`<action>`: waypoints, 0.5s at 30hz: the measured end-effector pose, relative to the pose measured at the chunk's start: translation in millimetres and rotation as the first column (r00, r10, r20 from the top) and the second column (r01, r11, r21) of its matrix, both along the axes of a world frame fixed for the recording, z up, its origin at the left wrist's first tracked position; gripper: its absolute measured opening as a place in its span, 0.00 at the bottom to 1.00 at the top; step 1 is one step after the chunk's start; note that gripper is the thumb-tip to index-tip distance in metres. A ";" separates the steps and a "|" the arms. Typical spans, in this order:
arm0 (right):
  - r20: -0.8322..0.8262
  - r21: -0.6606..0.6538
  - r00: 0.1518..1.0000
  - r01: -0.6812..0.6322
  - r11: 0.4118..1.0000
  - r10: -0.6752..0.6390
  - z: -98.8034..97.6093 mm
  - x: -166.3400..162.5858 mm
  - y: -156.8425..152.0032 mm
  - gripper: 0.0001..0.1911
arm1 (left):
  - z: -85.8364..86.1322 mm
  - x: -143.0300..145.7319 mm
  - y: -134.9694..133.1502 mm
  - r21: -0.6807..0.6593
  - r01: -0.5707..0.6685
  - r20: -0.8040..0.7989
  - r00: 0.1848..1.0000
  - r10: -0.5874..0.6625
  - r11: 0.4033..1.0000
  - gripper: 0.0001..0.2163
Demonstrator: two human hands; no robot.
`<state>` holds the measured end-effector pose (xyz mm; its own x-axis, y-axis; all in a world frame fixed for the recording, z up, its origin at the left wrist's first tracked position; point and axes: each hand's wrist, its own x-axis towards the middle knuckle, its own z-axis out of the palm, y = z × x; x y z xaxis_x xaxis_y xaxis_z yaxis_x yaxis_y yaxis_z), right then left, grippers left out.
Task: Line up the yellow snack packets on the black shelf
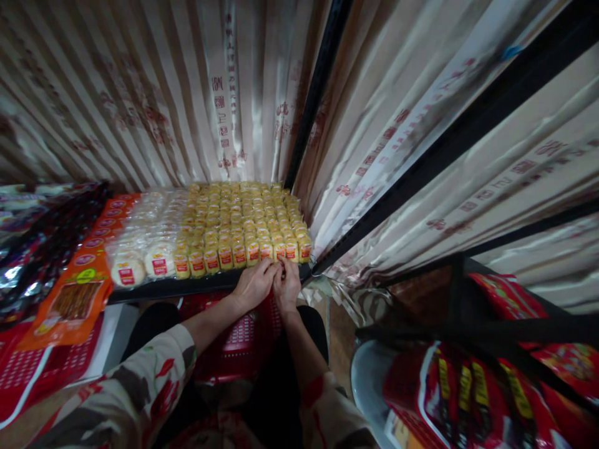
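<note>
Small yellow snack packs point(241, 227) stand in close-set rows at the right end of a black-edged shelf point(159, 289), in front of a pale curtain point(253, 93) printed with red characters. Each pack is short and blocky, with yellow contents inside a clear, glossy wrapper; those of the front row carry a label, mostly red with a paler upper part, on the face toward the viewer. The wrappers catch the light along their crimped tops, so that the block appears as a grid of bright ridges. To its left, and just beside it, lie white round snack packs point(159, 259) with red labels, then an orange packet point(77, 290) that hangs over the shelf edge. The left hand point(255, 284) and right hand point(287, 285) meet at the front row, near its right end, with fingers bent and drawn close together; whether they grip a pack cannot be told, since the hands cover the space between them. The lower faces of the packs directly behind the fingers are hidden, and the labels are too small to read. Toward the back, single packs merge into one another. Dark packets point(51, 231) at far left are blurred and cut off by the frame.
</note>
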<state>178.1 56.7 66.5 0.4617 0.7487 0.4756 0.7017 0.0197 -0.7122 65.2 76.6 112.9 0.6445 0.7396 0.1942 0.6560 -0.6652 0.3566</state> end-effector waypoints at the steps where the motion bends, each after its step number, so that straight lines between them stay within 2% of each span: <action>1: -0.012 0.032 1.000 -0.029 0.999 0.029 -0.2 -1.3 -4.6 0.16 | -3.1 -4.5 -8.1 -0.016 0.018 0.015 1.000 -0.018 1.000 0.14; 5: -0.024 0.043 0.989 -0.143 0.989 0.145 -13.2 -15.6 -33.6 0.14 | -30.7 -25.0 -42.1 -0.089 -0.001 0.111 0.994 0.010 0.996 0.13; 8: -0.004 -0.085 0.983 -0.183 0.979 0.183 -38.6 -33.4 -54.4 0.14 | -60.0 -39.2 -59.7 -0.261 -0.109 0.049 0.991 0.126 0.959 0.14; 10: 0.012 -0.340 0.976 -0.200 0.919 0.217 -58.4 -44.9 -60.1 0.12 | -78.6 -46.9 -64.7 -0.417 -0.197 -0.002 0.976 0.216 0.887 0.13; 12: 0.037 -0.556 0.967 -0.190 0.809 0.252 -76.2 -54.1 -58.0 0.10 | -95.1 -52.7 -64.8 -0.569 -0.265 -0.024 0.951 0.307 0.778 0.14; 13: 0.042 -0.608 0.963 -0.188 0.772 0.268 -83.7 -57.6 -54.6 0.09 | -102.5 -54.7 -63.6 -0.631 -0.284 -0.037 0.940 0.338 0.722 0.14; 15: 0.046 -0.642 0.956 -0.193 0.742 0.289 -95.6 -62.5 -45.5 0.06 | -115.9 -56.5 -59.9 -0.706 -0.297 -0.057 0.929 0.365 0.643 0.14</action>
<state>115.5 11.1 -29.2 0.1918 0.9768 -0.0954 0.8240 -0.2131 -0.5250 8.7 16.7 -3.0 0.3366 0.8418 -0.4221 0.7279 0.0518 0.6837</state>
